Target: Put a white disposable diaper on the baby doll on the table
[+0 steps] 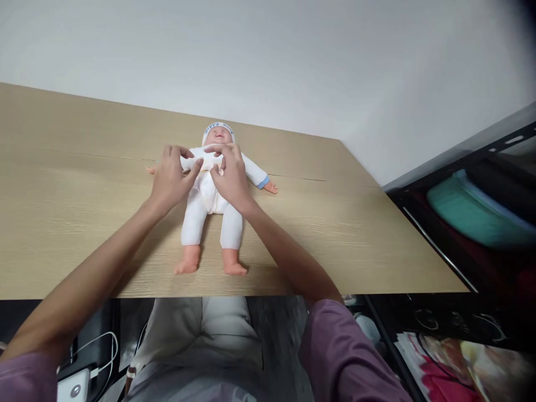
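The doll lies face up on the desk, head toward the back edge, feet near the front edge. At its chest, the left hand is narrowly parted, the right hand wider.

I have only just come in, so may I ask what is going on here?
A person has the left hand and right hand over the chest of a doll, with fingers curled; whether they grip its white clothing is hard to tell. The doll lies face up on a wooden table, its head toward the wall and its bare feet toward the person.
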Tool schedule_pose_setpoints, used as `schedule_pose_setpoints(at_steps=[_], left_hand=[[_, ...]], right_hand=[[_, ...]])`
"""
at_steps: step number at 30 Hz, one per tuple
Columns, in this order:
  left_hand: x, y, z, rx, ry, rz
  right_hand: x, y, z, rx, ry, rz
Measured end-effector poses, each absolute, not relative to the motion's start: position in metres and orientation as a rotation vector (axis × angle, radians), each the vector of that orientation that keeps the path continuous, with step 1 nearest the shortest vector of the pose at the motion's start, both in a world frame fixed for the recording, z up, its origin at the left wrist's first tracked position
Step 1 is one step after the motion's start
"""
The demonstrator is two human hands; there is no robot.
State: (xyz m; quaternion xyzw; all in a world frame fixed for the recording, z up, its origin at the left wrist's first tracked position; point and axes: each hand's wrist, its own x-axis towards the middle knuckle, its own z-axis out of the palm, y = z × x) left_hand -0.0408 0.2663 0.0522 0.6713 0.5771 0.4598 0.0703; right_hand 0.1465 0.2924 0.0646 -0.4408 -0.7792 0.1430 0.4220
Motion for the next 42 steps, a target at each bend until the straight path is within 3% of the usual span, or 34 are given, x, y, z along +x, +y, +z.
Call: schedule_pose_setpoints(at_steps=[4,10,21,42], left_hand=[[-0.028,0.207,0.069,2.139,1.528,1.260],[-0.034,0.176,0.040,2.288,1.268,0.717],[-0.032,0.210,0.022,2.138,1.600,0.794],[-0.036,0.209,0.017,2.227,1.302,1.013]], right_hand=[[0.168,0.229,0.056,-0.916,-1.966,0.485],[0.218,0.178,0.023,-0.848,-2.208,0.763],[0.211,0.211,0.012,-1.321,-2.241,0.290],[0.201,0.201,-0.003,-1.184,-2.149,0.307]])
